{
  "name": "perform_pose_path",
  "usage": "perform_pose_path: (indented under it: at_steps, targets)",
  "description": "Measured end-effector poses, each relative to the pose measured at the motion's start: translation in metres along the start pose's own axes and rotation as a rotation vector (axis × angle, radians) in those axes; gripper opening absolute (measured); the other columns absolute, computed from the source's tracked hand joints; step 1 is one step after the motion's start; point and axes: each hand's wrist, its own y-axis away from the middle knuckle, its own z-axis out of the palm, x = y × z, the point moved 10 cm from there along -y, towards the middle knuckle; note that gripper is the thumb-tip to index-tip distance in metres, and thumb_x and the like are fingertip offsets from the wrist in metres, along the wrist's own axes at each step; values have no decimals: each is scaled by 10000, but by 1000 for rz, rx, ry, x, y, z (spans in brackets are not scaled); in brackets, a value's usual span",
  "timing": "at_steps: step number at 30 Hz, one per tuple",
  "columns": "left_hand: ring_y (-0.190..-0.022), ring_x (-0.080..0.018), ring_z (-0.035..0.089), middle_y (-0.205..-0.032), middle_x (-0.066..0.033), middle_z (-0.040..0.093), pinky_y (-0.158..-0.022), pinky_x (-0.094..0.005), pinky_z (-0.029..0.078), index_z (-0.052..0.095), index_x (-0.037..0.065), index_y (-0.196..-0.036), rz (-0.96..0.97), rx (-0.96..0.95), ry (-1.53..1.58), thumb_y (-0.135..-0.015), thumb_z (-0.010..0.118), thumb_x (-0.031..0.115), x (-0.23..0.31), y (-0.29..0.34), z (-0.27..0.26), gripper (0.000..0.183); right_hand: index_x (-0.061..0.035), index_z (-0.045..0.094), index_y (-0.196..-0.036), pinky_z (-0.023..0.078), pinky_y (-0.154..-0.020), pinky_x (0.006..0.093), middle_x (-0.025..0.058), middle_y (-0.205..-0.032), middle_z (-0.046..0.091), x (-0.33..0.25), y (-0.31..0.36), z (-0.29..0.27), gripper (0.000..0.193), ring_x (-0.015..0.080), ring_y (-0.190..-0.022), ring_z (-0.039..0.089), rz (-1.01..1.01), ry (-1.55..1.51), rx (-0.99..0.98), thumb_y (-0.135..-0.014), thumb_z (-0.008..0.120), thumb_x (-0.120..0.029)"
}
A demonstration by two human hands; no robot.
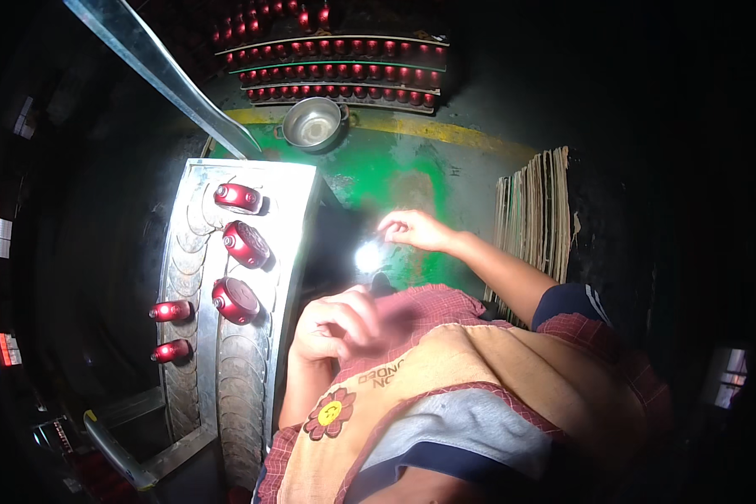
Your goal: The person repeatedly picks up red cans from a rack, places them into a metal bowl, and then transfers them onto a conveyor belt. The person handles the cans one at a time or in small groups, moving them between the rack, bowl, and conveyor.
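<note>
Released, your right hand (413, 228) hangs loosely bent in the head view, out past the conveyor (296, 195)'s right edge. Your left hand (336, 323), half curled and blurred, is near that edge; whether it grips anything cannot be told. Three larger red containers (236, 301) stand in a line from near the conveyor's far end; two smaller red containers (170, 312) sit at its left edge. Beyond its far right corner, a metal basin (312, 126) rests on the floor (470, 160).

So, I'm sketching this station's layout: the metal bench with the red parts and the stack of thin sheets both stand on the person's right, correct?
Not quite: the head view shows the metal bench, red parts on it, on the person's left, nearer the left hand. The stack of thin sheets is on the right.
</note>
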Motion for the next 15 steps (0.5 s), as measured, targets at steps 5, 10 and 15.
perform_pose_path:
  at_steps: [5, 10, 15]
  targets:
    - [-766, -256, 594, -985, -68, 603, -647, -344, 490, 687, 104, -1016, 246, -973, 152, -903, 697, 365, 56, -155, 81, 284, -28, 612, -1186, 513, -780, 282, 55, -972, 694, 30, -21, -93, 267, 112, -878, 626, 118, -89, 131, -928, 636, -93]
    - [-738, -210, 610, -882, -36, 608, -610, -329, 486, 676, 75, -966, 133, -1058, 363, -925, 685, 251, -1, -282, 30, 181, -29, 606, -1172, 492, -743, 235, 65, -989, 686, 130, 6, -234, 254, 105, -861, 621, 304, -312, 478, -922, 631, -70]
    - [-809, -193, 628, -896, -51, 642, -723, -329, 502, 629, 53, -1159, -143, -1116, 534, -936, 674, 201, -87, -399, -18, 271, -72, 597, -1203, 501, -697, 253, 53, -1024, 665, 208, -16, -373, 279, 131, -841, 622, 379, -541, 531, -961, 602, -211]
